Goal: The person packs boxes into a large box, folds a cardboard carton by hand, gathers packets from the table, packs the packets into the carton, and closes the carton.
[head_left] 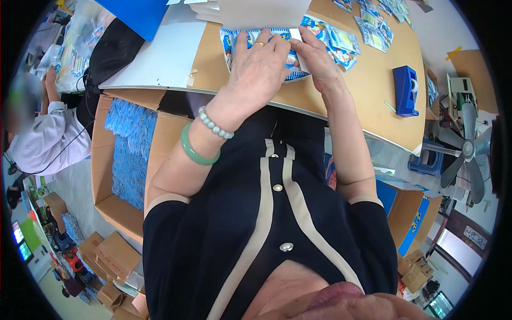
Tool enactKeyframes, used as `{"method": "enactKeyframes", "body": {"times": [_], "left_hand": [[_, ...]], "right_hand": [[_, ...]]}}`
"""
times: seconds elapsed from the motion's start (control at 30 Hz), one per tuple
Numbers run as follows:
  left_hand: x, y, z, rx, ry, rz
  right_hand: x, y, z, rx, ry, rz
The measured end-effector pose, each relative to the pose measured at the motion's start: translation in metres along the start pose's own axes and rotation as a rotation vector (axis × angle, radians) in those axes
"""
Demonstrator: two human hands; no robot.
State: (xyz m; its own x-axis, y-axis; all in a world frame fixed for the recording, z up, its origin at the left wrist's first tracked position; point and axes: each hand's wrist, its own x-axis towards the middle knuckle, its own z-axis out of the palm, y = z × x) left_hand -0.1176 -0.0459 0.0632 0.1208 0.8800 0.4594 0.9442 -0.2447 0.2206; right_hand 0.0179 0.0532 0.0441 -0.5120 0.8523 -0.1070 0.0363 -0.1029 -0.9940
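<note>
In the head view, blue-and-white snack-style packets (pixel 229 42) lie packed side by side in front of a raised white box lid (pixel 261 13). My left hand (pixel 258 69) rests palm down on the packets, fingers spread and flat; it wears a ring. Beside it, my right hand (pixel 320 58) grips a narrow white flap (pixel 300 50) at the right end of the packets, thumb on its inner side. Loose packets (pixel 341 42) lie just past the right hand. Most of the box beneath the packets is hidden.
More packets (pixel 376 29) lie farther right on the tan table (pixel 373 90), with a blue tape dispenser (pixel 405 90) near its right edge. A carton (pixel 101 181) of blue shredded-looking material stands below left. A grey fan (pixel 468 149) stands right. Another person (pixel 56 136) sits far left.
</note>
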Motion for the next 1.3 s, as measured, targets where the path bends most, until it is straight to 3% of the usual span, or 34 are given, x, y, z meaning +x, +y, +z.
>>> {"method": "enactKeyframes", "body": {"times": [0.2,0.3,0.33,0.43,0.47,0.53,0.57,0.67,0.8,0.9,0.93,1.03,1.3], "left_hand": [[-0.009,-0.001,-0.006,0.042,-0.001,-0.025],[-0.021,0.005,-0.042,-0.537,0.191,-0.037],[-0.027,0.0,-0.043,-0.533,0.186,-0.041],[-0.047,-0.024,-0.037,-0.944,0.524,-0.721],[-0.044,-0.032,-0.026,-0.942,0.526,-0.718],[-0.03,-0.047,0.001,-1.37,0.339,-0.862],[-0.026,-0.049,0.008,-1.371,0.339,-0.86],[-0.016,-0.049,0.021,-1.294,0.295,-0.601],[-0.028,-0.058,0.011,-1.426,0.306,-0.799],[-0.03,-0.05,0.001,-1.41,0.283,-0.822],[-0.031,-0.048,-0.001,-1.403,0.274,-0.829],[-0.036,-0.049,-0.004,-1.351,0.286,-0.748],[-0.037,-0.042,-0.003,-1.319,0.297,-0.726]], "right_hand": [[0.002,-0.004,0.005,-0.195,0.03,0.021],[0.0,-0.004,0.009,-0.183,0.054,0.024],[-0.002,-0.005,0.009,-0.173,0.066,0.025],[-0.001,0.0,0.007,-0.149,0.08,0.023],[0.001,0.002,0.006,-0.142,0.078,0.02],[0.002,0.005,0.008,-0.138,0.074,0.014],[0.0,0.007,0.009,-0.097,0.089,-0.001],[-0.006,0.007,0.009,-0.023,0.133,-0.027],[-0.018,-0.003,0.018,-0.097,0.222,-0.012],[-0.03,-0.006,0.02,-0.831,0.558,-0.634],[-0.028,-0.013,0.023,-0.828,0.551,-0.633],[-0.021,-0.039,0.034,-1.086,-0.078,-1.022],[-0.001,-0.052,0.062,-1.584,-0.351,-0.862]]}}
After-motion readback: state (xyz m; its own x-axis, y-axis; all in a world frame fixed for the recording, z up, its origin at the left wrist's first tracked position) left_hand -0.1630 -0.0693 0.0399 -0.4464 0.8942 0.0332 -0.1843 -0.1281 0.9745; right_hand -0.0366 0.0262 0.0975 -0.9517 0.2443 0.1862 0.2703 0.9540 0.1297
